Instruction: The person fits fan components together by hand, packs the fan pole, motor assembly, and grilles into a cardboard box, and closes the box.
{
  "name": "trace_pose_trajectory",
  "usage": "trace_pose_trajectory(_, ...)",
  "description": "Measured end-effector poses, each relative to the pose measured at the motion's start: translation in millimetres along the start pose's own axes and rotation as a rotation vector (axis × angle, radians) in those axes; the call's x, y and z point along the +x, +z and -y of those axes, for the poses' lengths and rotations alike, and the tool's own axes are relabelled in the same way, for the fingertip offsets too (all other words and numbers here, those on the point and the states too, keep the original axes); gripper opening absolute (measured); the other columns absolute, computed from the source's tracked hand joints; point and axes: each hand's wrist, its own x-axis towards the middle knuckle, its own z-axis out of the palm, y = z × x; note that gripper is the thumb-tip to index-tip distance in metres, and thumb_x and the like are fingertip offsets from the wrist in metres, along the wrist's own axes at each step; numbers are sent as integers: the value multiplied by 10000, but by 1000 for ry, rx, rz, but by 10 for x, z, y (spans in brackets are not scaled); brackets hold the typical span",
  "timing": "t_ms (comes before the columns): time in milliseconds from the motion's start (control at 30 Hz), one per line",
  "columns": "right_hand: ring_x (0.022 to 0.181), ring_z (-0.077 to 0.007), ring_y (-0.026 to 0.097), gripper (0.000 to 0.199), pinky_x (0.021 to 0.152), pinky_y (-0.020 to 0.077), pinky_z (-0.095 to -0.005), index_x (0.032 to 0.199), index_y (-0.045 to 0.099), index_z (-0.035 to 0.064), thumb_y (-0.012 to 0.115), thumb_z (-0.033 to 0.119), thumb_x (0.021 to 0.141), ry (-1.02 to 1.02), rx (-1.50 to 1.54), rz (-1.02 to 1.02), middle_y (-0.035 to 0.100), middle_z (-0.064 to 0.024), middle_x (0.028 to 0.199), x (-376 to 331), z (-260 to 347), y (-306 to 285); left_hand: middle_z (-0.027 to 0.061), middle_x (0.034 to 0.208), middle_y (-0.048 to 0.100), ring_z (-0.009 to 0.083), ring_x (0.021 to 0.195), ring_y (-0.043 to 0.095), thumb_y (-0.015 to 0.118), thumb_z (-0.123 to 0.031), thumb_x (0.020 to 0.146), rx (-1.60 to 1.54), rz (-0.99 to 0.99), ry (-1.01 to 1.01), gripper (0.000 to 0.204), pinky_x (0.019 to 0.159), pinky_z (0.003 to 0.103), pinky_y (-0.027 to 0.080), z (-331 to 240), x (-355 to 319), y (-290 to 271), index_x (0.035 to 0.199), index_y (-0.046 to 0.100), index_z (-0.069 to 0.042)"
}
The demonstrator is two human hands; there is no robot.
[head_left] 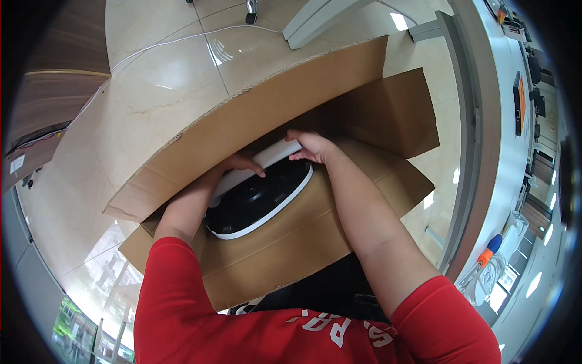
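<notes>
Fingers [299, 156] of the right hand [313, 147] were clamped on a white bar [274, 156] at its two o'clock end, with the thumb on the upper side and the other fingers bent at the lower side. The left hand [241, 162] gripped the same bar farther toward eight o'clock; its thumb lay across the near surface, but its other fingers were hidden, so one cannot tell exactly how they were placed.

The bar ran along the eleven o'clock side of a device with a glossy black oval face [260, 194] and a white rim [267, 221]. Whether the bar was a part of this device, one cannot tell with certainty. The black face lay below both hands, toward six o'clock from the left thumb and toward seven o'clock from the right fingers. Its long axis pointed from eight o'clock to two o'clock, and the bar was nearly parallel to it. The face was turned up to the camera, with the white rim curving along its five o'clock side.

All this was within the opening of a cardboard box [242, 115], whose tall flap rose toward eleven o'clock. The box stood on a shiny tiled floor [157, 91].
</notes>
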Motion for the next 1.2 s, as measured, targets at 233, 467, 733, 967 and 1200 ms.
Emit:
trace_pose_trajectory(233,837,-282,748,454,704,612,-358,1325,611,-47,660,248,983,-10,-180,-281,713,-201,1169,148,-179,-136,240,1457,600,378,1340,578,879,-576,662,213,-140,-50,1009,1116,467,456,105,557,144,1465,581,-43)
trace_pose_trajectory(467,1134,-348,715,591,1007,555,-404,1465,561,-7,655,313,977,7,-1351,-87,675,-237,1356,-382,435,204,238,1464,586,381,1379,541,873,-602,663,280,-476,-31,1037,1155,470,421,718,1063,463,1477,562,-41)
trace_pose_trajectory(733,1138,-359,688,454,1016,539,-428,1376,616,5,641,266,1005,-478,-895,-207,702,-213,1277,-2206,553,454,283,1485,560,434,1399,526,880,-527,734,245,-645,-41,973,1186,479,429,1074,1758,666,1481,525,-14)
trace_pose_trajectory(967,1193,-404,659,477,1056,516,-450,1381,609,4,658,257,979,-315,-1240,-305,677,-236,1325,-2066,143,207,282,1564,468,446,1438,469,824,-501,842,200,-577,92,874,1211,486,399,1203,1463,859,1480,509,7)
trace_pose_trajectory(1200,1232,-401,639,469,1084,495,-453,1356,634,7,655,280,975,-373,-1163,-321,699,-225,1290,-2005,210,307,274,1488,540,445,1405,496,801,-477,872,301,-754,52,749,1184,498,410,1202,1281,914,1416,580,-12)
